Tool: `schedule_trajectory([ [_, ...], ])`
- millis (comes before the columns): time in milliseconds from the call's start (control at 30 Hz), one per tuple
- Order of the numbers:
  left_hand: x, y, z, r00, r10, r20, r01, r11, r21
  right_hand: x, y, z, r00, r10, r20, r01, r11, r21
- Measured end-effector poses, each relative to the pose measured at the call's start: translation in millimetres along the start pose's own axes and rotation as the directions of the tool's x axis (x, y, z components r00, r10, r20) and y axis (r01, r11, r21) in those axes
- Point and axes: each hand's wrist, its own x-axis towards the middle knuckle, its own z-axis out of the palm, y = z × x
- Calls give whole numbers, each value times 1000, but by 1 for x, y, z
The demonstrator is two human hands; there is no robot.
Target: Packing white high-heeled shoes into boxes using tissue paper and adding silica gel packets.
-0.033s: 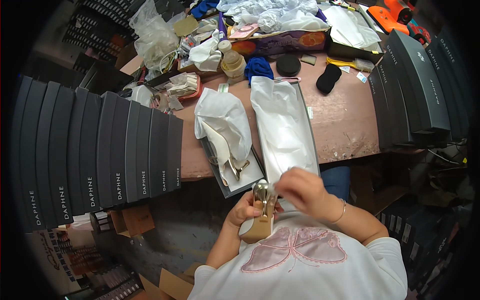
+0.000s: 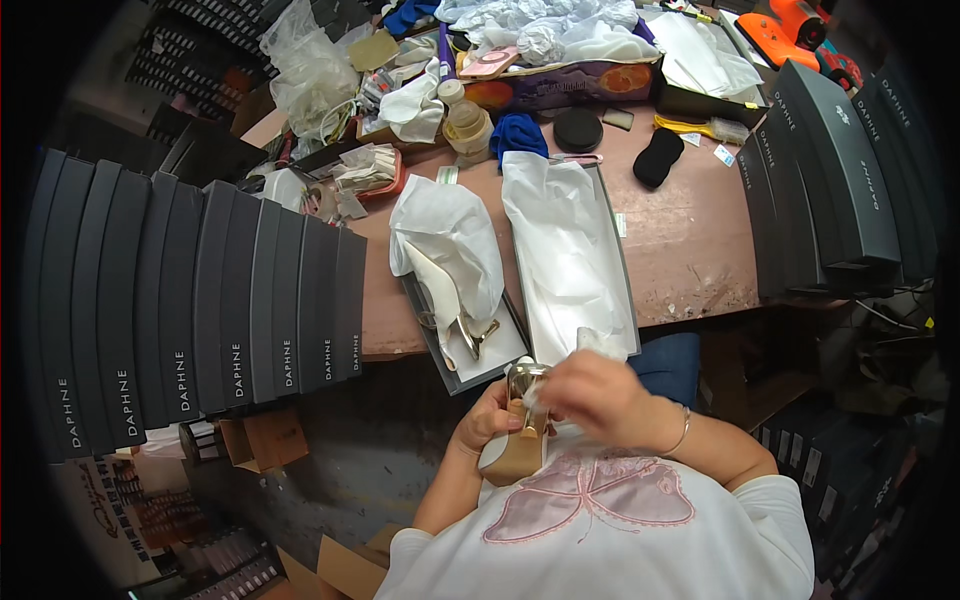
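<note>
- Head view: a beige high-heeled shoe with a shiny gold metal trim (image 2: 520, 435) is held close to the body, below the near edge of the pinkish-brown counter (image 2: 690, 250).
- The left hand (image 2: 485, 420) is closed around the shoe's body from the left, fingers wrapped under the tan sole; this is the supporting grip.
- The right hand (image 2: 590, 395) is closed over the top of the shoe, pinching what looks like a small wad of white tissue or cloth (image 2: 535, 392) against the gold trim; exactly what is pinched cannot be told with certainty.
- Handling, as judged: the shoe is likely light and stiff in the sole and heel, softer in the upper. The polished gold part is probably slippery and easily smudged or scratched, so it is best touched only through the tissue.
- Hold is best taken on the sole and arch, as in the left grip, not on the thin heel or the trim.
- Just beyond the grip, on the counter, an open grey shoe box (image 2: 455, 345) holds a second pale shoe with a gold heel (image 2: 465, 325) half wrapped in white tissue paper (image 2: 450, 235).
- To the right of that, a long grey box lid lined with white tissue (image 2: 570, 255) lies flat.
- Far left and far right of the grip, rows of dark grey shoe boxes (image 2: 200, 310) are stood on edge.
</note>
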Motion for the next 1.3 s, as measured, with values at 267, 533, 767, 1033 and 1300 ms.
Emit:
schedule_trajectory([
  [267,14,-14,-18,940,249,235,-226,967,-122,7,35,-35,928,366,-63,-369,928,-50],
  [533,29,-17,-32,883,408,232,-213,788,-577,24,78,-158,880,267,-392,-444,755,-483],
  [767,45,-12,-15,884,401,242,-16,542,-840,1,187,-200,865,298,-404,-496,628,-599],
  [1033,48,-5,-22,978,194,-79,-208,845,-492,-2,231,-201,884,374,-279,-435,441,-785],
  [1300,66,30,21,974,225,-21,-225,974,7,52,305,-151,584,602,-544,-795,289,-534],
])
